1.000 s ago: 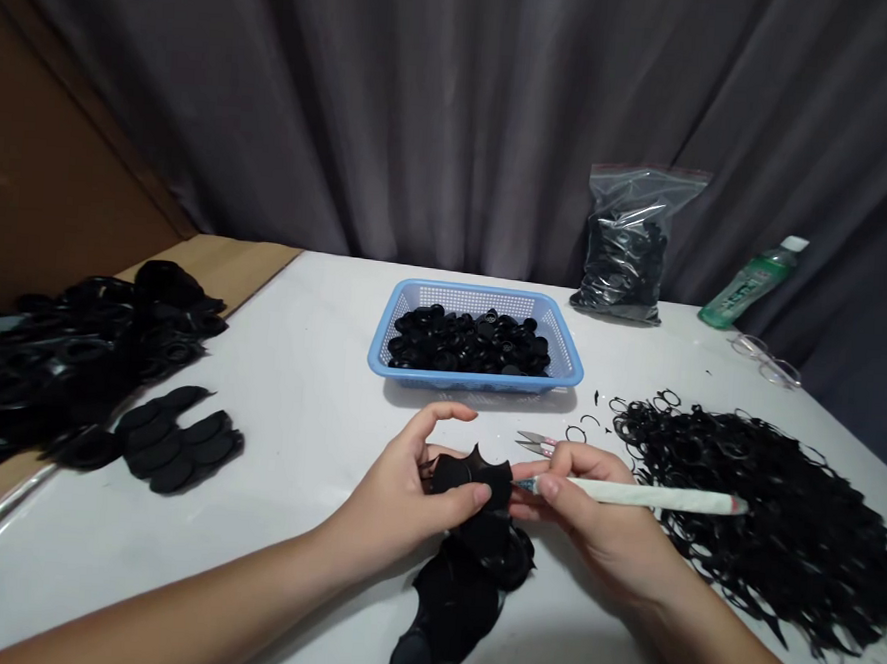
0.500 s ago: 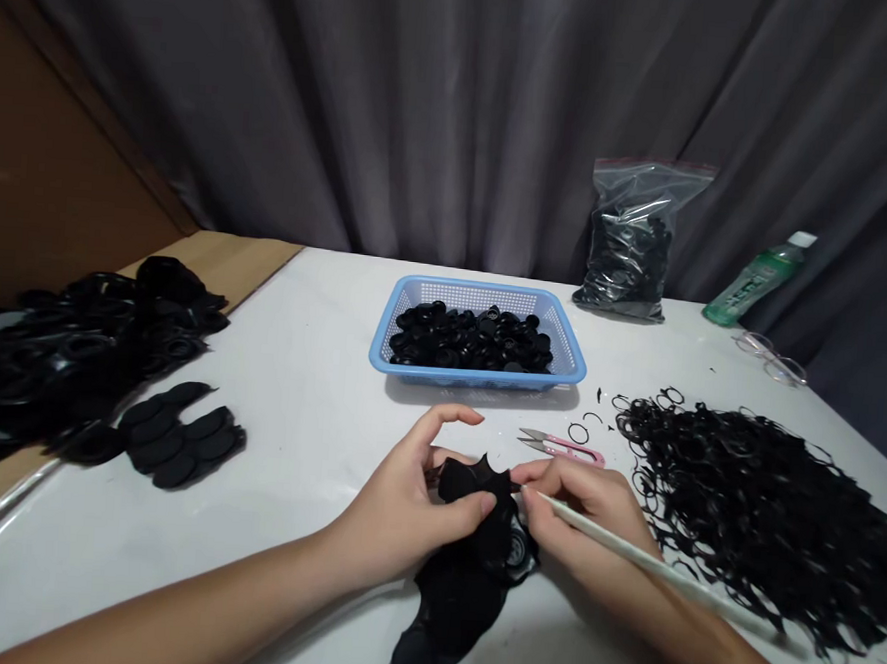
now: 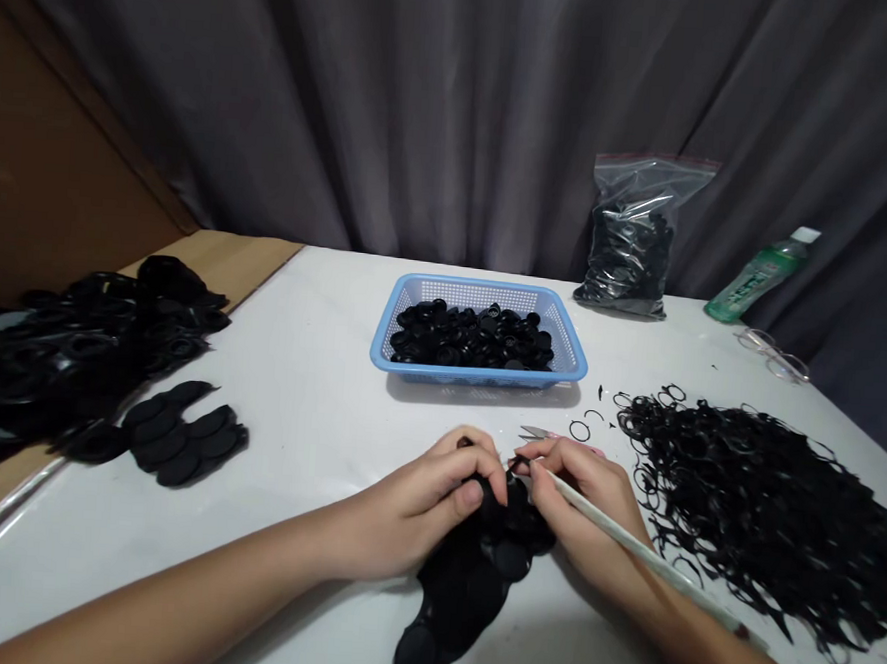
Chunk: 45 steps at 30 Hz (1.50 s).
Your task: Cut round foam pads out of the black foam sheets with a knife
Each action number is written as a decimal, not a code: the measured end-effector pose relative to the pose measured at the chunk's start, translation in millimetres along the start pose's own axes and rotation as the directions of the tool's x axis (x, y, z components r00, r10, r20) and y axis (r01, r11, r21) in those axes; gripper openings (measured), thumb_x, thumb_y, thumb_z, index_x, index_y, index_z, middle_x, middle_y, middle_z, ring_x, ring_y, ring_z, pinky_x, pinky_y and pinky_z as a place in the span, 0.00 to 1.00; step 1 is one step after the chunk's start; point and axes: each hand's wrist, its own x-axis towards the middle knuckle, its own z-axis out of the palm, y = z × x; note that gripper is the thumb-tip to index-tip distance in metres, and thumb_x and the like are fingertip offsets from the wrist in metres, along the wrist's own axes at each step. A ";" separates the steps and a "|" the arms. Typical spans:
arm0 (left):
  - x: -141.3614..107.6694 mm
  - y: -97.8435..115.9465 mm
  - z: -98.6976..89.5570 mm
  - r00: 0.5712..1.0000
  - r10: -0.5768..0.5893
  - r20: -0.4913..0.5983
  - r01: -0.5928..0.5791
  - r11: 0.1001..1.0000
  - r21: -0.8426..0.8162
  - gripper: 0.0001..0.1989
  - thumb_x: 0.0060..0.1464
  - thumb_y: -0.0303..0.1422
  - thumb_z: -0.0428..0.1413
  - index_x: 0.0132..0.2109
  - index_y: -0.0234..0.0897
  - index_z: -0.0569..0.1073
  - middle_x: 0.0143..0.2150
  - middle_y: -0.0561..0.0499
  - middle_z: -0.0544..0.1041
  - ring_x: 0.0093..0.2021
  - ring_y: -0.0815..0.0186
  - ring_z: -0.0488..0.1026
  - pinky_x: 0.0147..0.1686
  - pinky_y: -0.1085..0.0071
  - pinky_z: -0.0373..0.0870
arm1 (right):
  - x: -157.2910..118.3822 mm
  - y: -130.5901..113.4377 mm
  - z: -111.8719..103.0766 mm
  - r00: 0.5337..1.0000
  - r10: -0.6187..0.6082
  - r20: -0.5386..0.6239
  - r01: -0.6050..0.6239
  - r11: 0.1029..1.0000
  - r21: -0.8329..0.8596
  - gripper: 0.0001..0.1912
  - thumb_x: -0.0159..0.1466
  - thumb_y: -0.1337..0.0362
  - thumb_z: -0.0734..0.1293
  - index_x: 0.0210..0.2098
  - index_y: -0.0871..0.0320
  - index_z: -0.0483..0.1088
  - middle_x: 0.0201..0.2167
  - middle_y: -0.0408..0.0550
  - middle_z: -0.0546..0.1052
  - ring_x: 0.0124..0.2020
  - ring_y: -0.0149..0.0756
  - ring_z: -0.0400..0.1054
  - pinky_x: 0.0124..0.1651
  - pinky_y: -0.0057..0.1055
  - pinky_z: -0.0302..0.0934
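Note:
My left hand (image 3: 433,507) grips the top of a black sheet of joined round discs (image 3: 465,594), fingers curled over it and thumb pressed on its face. The sheet hangs down toward the near edge of the view. In my right hand (image 3: 584,491) is a slim, pale-handled tool (image 3: 626,539), held like a pen; its handle slants down to the right along my forearm. Those fingertips pinch at the sheet's upper right edge, close to my left fingers. The tool's tip is hard to make out there. Pink-handled thread snips (image 3: 538,433) lie just beyond, partly covered by my right hand.
A blue basket (image 3: 478,374) of small black round parts stands ahead. Black ring-shaped scraps (image 3: 763,512) are heaped at right. More disc sheets (image 3: 186,431) and a dark pile (image 3: 74,349) lie left. Behind stand a zip bag (image 3: 629,253), a green bottle (image 3: 758,276) and glasses (image 3: 773,354).
My left index finger has come down from a raised position and now curls onto the sheet. The sheet has shifted and turned slightly. My right hand now covers more of the snips.

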 end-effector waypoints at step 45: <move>8.2 -10.7 -22.2 0.916 -0.198 -0.350 -0.048 0.811 -0.584 0.19 0.60 0.43 0.53 0.55 0.43 0.68 0.58 0.41 0.71 0.57 0.56 0.70 0.61 0.54 0.58 | -8.3 -4.5 5.1 0.920 0.185 0.345 -0.390 0.365 0.845 0.13 0.57 0.60 0.71 0.23 0.57 0.65 0.33 0.44 0.75 0.32 0.36 0.75 0.40 0.35 0.69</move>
